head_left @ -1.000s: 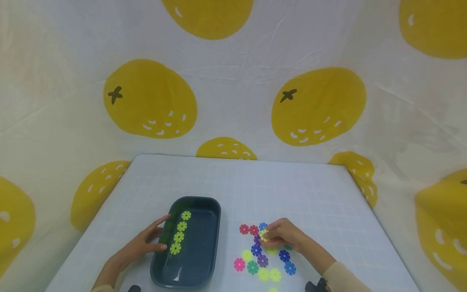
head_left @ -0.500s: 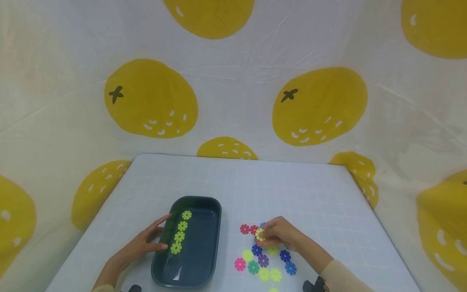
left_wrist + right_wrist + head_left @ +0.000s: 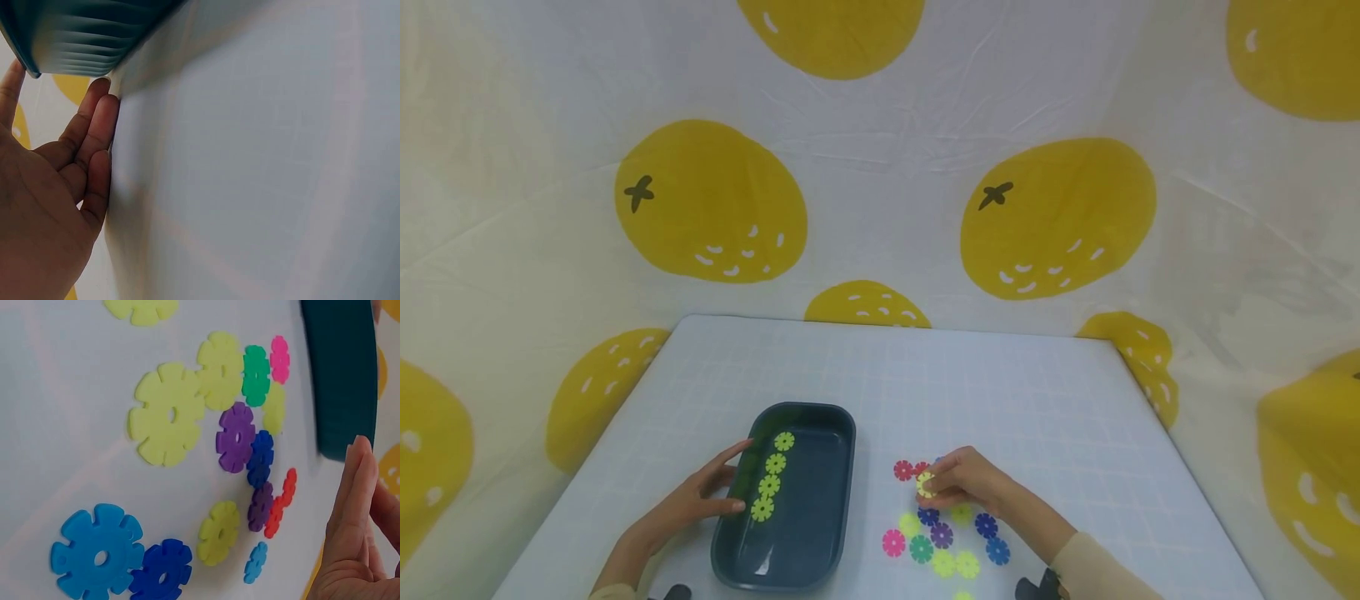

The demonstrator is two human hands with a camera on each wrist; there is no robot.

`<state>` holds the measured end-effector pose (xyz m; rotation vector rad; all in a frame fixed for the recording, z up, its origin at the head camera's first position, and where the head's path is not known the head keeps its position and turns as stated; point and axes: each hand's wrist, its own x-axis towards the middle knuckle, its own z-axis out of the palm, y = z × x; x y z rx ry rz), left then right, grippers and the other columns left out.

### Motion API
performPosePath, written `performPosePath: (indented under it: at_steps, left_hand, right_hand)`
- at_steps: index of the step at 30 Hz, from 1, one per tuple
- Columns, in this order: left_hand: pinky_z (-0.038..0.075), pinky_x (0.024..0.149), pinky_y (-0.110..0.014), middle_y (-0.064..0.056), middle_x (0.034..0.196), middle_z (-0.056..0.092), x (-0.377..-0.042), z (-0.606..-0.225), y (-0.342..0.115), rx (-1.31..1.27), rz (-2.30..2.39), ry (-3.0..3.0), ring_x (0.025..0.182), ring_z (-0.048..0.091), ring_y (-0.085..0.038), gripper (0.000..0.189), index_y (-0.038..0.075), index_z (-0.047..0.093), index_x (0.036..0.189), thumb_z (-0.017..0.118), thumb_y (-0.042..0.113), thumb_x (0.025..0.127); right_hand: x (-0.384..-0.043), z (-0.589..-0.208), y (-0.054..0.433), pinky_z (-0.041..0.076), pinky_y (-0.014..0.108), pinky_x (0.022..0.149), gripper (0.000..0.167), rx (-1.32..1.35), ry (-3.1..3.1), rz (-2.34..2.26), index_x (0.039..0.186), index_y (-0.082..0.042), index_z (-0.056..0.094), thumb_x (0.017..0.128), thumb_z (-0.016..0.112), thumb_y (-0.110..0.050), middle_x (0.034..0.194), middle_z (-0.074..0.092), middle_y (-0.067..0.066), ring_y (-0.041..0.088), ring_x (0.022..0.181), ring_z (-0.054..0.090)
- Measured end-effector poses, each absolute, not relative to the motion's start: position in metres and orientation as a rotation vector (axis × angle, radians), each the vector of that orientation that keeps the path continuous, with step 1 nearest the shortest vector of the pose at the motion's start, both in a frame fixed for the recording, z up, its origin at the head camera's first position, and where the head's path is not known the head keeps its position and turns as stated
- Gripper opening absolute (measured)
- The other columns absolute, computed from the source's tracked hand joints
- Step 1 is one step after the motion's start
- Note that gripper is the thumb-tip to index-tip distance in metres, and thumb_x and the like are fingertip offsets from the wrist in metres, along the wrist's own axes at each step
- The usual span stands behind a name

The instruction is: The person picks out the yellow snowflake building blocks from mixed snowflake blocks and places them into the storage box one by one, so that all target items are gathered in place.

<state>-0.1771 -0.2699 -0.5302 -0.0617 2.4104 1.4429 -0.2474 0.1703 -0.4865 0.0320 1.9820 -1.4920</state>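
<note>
My left hand [image 3: 700, 493] rests at the left side of a dark teal tray [image 3: 811, 533], index fingertip and thumb touching its rim. In the left wrist view its other fingers [image 3: 103, 122] lie loosely bent beside the tray wall. Several yellow notched discs [image 3: 769, 486], flower-shaped, form a row inside the tray. My right hand [image 3: 966, 479] pinches another yellow notched disc [image 3: 925, 485] above the loose pieces, right of the tray. In the right wrist view the hand's fingers [image 3: 350, 506] show from the side, and the pinched disc is hidden.
Loose notched discs lie on the white table: red [image 3: 902, 471], pink [image 3: 892, 543], green [image 3: 921, 548], purple [image 3: 941, 535], dark blue [image 3: 987, 525], light blue [image 3: 997, 551] and yellow [image 3: 967, 565]. A cloth with yellow fruit prints hangs behind the table [image 3: 1000, 383].
My right hand has moved a little to the left, toward the tray, carrying the yellow disc between its fingers. The left hand and the tray stay in place.
</note>
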Motion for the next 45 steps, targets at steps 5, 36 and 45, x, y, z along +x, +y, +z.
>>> performPosePath:
  at_steps: [5, 36, 45]
  left_hand:
    - [0.035, 0.107, -0.069, -0.018, 0.163, 0.022, -0.176, -0.53, -0.27, -0.044, 1.44, 2.413, 0.141, 0.034, -0.047, 0.089, 0.039, 0.025, 0.155, 0.078, 0.035, 0.084]
    - [0.032, 0.108, -0.071, -0.016, 0.164, 0.021, -0.177, -0.529, -0.269, -0.045, 1.448, 2.403, 0.142, 0.032, -0.047, 0.09, 0.041, 0.024, 0.155, 0.079, 0.036, 0.083]
    - [0.033, 0.108, -0.071, -0.016, 0.164, 0.022, -0.177, -0.53, -0.27, -0.045, 1.438, 2.418, 0.141, 0.033, -0.047, 0.09, 0.041, 0.024, 0.155, 0.079, 0.036, 0.083]
  right_hand:
    - [-0.249, -0.485, 0.166, 0.06, 0.028, 0.07, 0.037, 0.03, 1.957, -1.494, 0.115, 0.006, 0.064, 0.084, 0.077, -0.009, 0.093, 0.074, 0.015, 0.027, 0.082, 0.075]
    - [-0.246, -0.478, 0.147, 0.06, 0.027, 0.073, 0.034, -0.021, 1.885, -1.502, 0.114, 0.005, 0.066, 0.086, 0.076, -0.01, 0.095, 0.075, 0.015, 0.027, 0.087, 0.075]
    - [-0.247, -0.475, 0.141, 0.06, 0.027, 0.072, 0.031, -0.078, 1.838, -1.523, 0.113, 0.006, 0.069, 0.086, 0.075, -0.01, 0.097, 0.075, 0.018, 0.027, 0.088, 0.075]
